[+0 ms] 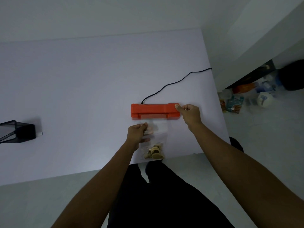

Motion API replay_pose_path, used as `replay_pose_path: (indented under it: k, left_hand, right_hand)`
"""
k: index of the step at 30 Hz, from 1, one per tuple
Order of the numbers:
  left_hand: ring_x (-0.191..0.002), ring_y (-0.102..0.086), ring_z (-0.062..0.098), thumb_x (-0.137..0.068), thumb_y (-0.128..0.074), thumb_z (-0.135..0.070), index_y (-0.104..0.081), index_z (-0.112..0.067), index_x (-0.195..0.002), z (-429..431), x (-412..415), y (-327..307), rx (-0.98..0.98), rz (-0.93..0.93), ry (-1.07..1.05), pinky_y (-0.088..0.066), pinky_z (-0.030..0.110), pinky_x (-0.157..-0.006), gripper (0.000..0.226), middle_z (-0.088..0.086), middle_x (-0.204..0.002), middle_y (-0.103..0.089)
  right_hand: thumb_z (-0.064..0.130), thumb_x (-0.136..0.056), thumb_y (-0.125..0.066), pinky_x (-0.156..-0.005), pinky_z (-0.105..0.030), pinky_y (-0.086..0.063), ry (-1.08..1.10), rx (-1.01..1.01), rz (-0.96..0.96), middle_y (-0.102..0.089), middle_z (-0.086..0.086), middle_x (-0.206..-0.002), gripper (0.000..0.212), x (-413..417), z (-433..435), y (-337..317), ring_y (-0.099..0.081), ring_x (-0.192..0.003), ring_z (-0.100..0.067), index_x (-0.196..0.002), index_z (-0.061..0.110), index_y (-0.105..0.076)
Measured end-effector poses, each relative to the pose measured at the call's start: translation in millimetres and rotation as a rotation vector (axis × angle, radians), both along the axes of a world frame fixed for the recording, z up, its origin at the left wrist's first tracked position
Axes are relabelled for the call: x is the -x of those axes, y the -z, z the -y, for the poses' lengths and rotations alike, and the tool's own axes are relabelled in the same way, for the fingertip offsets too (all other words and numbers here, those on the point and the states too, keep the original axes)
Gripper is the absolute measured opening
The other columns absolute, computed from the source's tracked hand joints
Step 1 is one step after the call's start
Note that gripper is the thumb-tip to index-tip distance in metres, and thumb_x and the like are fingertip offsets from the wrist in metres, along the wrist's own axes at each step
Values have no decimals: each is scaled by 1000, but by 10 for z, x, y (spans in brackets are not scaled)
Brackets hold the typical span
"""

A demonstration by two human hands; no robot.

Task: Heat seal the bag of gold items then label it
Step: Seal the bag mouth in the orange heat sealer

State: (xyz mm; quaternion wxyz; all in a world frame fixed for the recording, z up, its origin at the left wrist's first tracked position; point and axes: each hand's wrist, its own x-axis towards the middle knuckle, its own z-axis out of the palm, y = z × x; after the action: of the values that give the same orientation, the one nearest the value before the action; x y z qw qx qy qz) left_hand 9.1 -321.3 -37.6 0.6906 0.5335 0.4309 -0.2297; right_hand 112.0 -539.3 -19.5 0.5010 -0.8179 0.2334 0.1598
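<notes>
Both my bare forearms reach forward over the near edge of the white table (65,96). Nearest me lies the clear bag (153,142), its gold items (154,152) bunched at the bottom end close to the table edge. My left hand (137,133) is curled at the bag's left side, fingers (148,130) slipped under the clear film and pinching it against the thumb. The bag's open top runs up into the slot of the orange heat sealer (154,111) just beyond. My right hand (190,113) is loosely fisted at the sealer's right end, thumb pressing on its top. A black cord (172,83) trails away from the sealer toward the far right edge.
</notes>
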Motion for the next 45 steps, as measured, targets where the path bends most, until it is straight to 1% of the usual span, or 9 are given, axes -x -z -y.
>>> replay_pose_path:
  k: [6,12,17,25,29,33,36,38,45]
  left_hand:
    - [-90,-72,34,-94,-63,-26,-69,-3,-102,0,-28,-6,-4,11,14,-61,48,-74,25,18,-104,-73]
    - [-87,-72,34,-94,-62,-25,-69,-4,-101,6,-14,-49,-10,8,13,-61,46,-73,23,17,-100,-73]
    - [-76,-73,29,-95,-61,-26,-71,-5,-97,16,-21,-63,-22,11,15,-62,45,-71,24,15,-91,-73]
    - [-75,-73,31,-97,-58,-26,-71,-3,-91,13,-23,-75,-21,11,25,-61,48,-76,27,13,-87,-76]
    - [-81,-73,35,-96,-60,-26,-69,-2,-91,25,-30,-86,-20,5,14,-61,48,-73,26,17,-89,-75]
    - [-78,-73,34,-95,-61,-26,-69,-4,-90,21,-33,-107,-18,-1,14,-61,48,-73,24,15,-87,-74]
    - [-75,-72,31,-95,-62,-25,-69,-4,-91,12,-29,-108,-20,0,16,-61,48,-72,23,16,-89,-73]
    - [-72,-71,30,-95,-62,-26,-69,-4,-90,13,-25,-114,-19,6,19,-62,46,-70,23,17,-89,-71]
    - [-77,-74,34,-97,-58,-26,-66,-3,-100,21,-44,-180,-3,41,10,-61,48,-68,25,17,-92,-73]
  right_hand:
    - [40,-77,-81,-54,-30,-39,-1,1,-7,-52,3,-54,41,-29,6,-67,-44,-48,-12,-56,18,-53]
    - [44,-83,-74,-58,-30,-46,-20,-84,20,-64,-2,-69,32,80,-39,-284,-55,-58,-14,-78,13,-67]
    - [42,-87,-71,-58,-28,-47,-84,-188,97,-64,-3,-70,33,68,-149,-679,-55,-56,-12,-88,9,-68]
    - [34,-91,-69,-58,-22,-49,-239,-280,203,-69,2,-76,20,105,-527,-1231,-56,-55,-10,-93,15,-70]
    - [28,-92,-68,-66,-30,-57,-378,-249,221,-72,-4,-94,17,120,-749,-1382,-62,-61,-9,-104,16,-71]
    - [18,-97,-61,-65,-21,-56,-573,-317,207,-73,-3,-101,22,134,-878,-1496,-60,-61,-6,-117,18,-69]
    - [15,-98,-58,-56,-16,-49,-425,-392,187,-74,-5,-95,19,106,-835,-1446,-58,-61,-15,-113,13,-70]
    - [20,-97,-61,-53,-20,-47,-286,-378,172,-73,-5,-88,15,93,-729,-1297,-56,-59,-17,-105,12,-71]
    - [19,-95,-60,-55,-25,-44,-81,-121,26,-66,-4,-73,12,336,-192,-503,-56,-57,-10,-92,12,-69]
